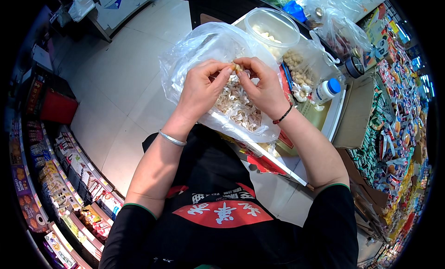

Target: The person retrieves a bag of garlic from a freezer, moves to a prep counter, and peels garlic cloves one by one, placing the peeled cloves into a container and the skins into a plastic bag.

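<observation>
Fingertips together, my left hand (205,84) and my right hand (259,84) pinch a small garlic clove (237,68) between them. Below them lies a clear plastic bag (184,60), spread wide, with a heap of papery garlic skins (240,105) in it. Behind my right hand stands a clear plastic tub (273,27) holding pale peeled cloves (269,37). A whole garlic bulb (301,92) lies to the right, beside a white bottle with a blue cap (326,91).
A plastic bag of knobbly tan pieces (299,65) sits right of the tub. A blue pen (287,75) lies near my right wrist. Cardboard boxes (354,112) with packaged snacks stand at the right, and snack shelves (76,171) at the left. Tiled floor (139,78) shows beyond the bag.
</observation>
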{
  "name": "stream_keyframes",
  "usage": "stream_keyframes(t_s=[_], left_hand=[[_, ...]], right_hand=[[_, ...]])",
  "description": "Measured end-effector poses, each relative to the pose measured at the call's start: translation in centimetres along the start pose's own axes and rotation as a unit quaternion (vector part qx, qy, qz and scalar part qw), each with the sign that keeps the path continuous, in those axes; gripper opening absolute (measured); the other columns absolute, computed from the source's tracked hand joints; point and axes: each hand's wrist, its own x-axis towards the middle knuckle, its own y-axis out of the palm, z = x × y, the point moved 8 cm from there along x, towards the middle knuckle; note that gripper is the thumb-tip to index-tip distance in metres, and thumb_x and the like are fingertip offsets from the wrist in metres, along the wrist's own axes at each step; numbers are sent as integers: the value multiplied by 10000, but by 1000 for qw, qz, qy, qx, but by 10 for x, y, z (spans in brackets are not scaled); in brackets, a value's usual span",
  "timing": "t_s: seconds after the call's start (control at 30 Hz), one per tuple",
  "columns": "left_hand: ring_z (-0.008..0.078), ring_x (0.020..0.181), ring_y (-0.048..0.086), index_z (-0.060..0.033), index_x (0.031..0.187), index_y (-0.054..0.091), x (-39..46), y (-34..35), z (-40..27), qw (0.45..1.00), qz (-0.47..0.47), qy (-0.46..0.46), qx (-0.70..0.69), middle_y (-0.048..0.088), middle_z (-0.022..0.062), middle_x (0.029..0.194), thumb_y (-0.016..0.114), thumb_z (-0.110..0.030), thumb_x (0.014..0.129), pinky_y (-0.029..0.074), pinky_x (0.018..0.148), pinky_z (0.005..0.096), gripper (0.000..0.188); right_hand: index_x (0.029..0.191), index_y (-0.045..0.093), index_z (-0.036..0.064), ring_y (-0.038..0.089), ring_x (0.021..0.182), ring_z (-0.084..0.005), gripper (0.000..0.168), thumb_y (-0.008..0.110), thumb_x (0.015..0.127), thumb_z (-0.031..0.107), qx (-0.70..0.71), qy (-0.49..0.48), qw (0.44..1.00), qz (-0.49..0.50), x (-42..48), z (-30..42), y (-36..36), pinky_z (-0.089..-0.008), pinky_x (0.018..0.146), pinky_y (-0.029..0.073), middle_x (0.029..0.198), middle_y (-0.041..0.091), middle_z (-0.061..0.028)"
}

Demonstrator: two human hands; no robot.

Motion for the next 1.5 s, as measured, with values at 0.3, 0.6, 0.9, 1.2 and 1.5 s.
stream_keyframes(t_s=[0.3,0.6,0.9,1.2,1.5], left_hand=[[87,766,640,49,1011,713,-4,-2,4,999,-23,-17,18,700,51,874,638,-133,965,513,693,237,202],[80,699,629,53,991,710,-3,-6,8,994,-60,-62,60,695,48,778,642,-166,957,513,666,246,232],[145,765,649,34,1030,699,0,0,-3,998,-46,-2,-42,693,90,930,623,-127,956,516,690,280,193],[110,841,641,48,1054,696,-1,3,-1,999,28,20,-23,684,63,968,587,-94,991,517,759,244,189],[119,729,635,43,950,705,-2,2,3,1000,16,-11,-19,694,77,835,649,-114,932,501,666,267,168]], right_hand=[[1136,629,9,655,847,-237,233,635,918,93,-18,-11,1000,3,-2,5,2,-327,748,521,963,654,-145],[1205,562,-24,660,912,-146,241,570,974,46,206,35,977,-37,-1,-5,0,-292,799,533,1034,671,-100],[1194,631,5,643,903,-166,251,584,949,27,80,-10,997,-4,5,8,-8,-281,802,529,1047,629,-92],[1180,662,30,628,859,-232,264,599,924,11,-35,-48,995,76,7,15,-9,-313,753,508,1001,611,-112],[1198,655,29,614,856,-210,299,620,902,0,-44,-48,990,124,5,13,-3,-311,766,504,973,610,-101]])
